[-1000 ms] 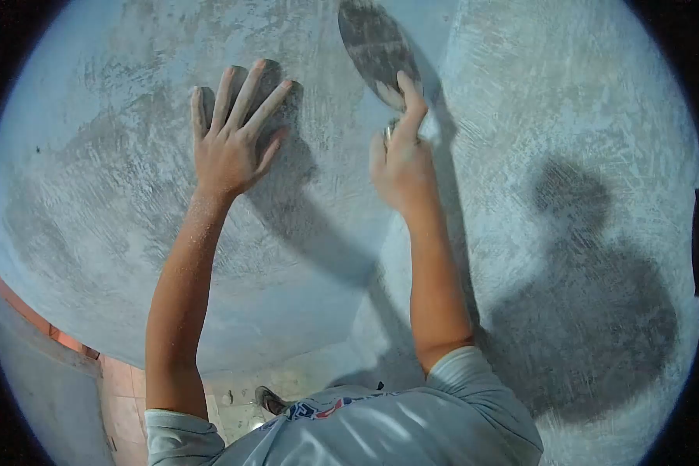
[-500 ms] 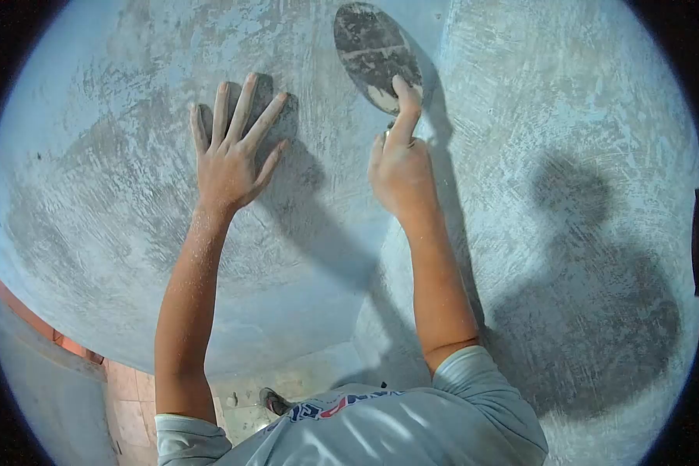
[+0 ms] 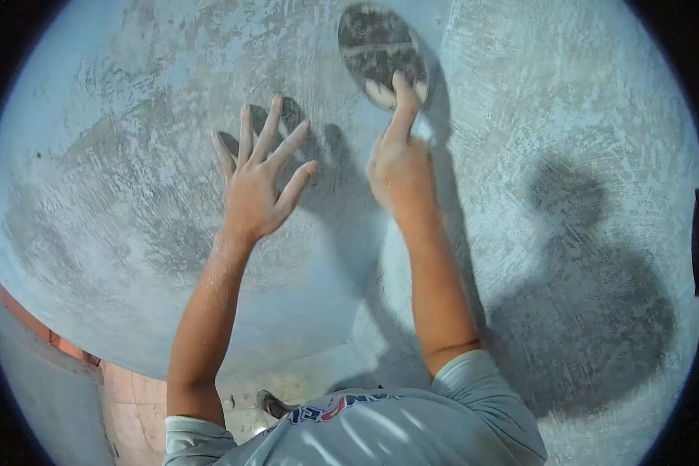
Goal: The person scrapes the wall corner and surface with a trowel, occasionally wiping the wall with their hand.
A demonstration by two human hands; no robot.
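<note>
My right hand (image 3: 404,171) is closed round the handle end of a dusty, dark, oval paddle-shaped tool (image 3: 377,46). Its index finger stretches along the lower part of the oval face. A pale band crosses that face, and the tool lies against or close to the wall near the corner. My left hand (image 3: 255,186) has its fingers spread, nearest the scratched grey-blue plaster wall (image 3: 132,194). Its shadow falls apart from the fingers, so it appears lifted off the surface. White dust coats both hands.
A second wall (image 3: 505,116) meets the first along a corner on the right and carries my shadow. Below are floor tiles (image 3: 128,388), a foot in dark footwear (image 3: 272,404) and a low curved ledge (image 3: 31,342) at lower left.
My left hand has shifted right and slightly down, away from the wall, judging by its shadow. My right hand and the paddle-shaped tool have barely moved.
</note>
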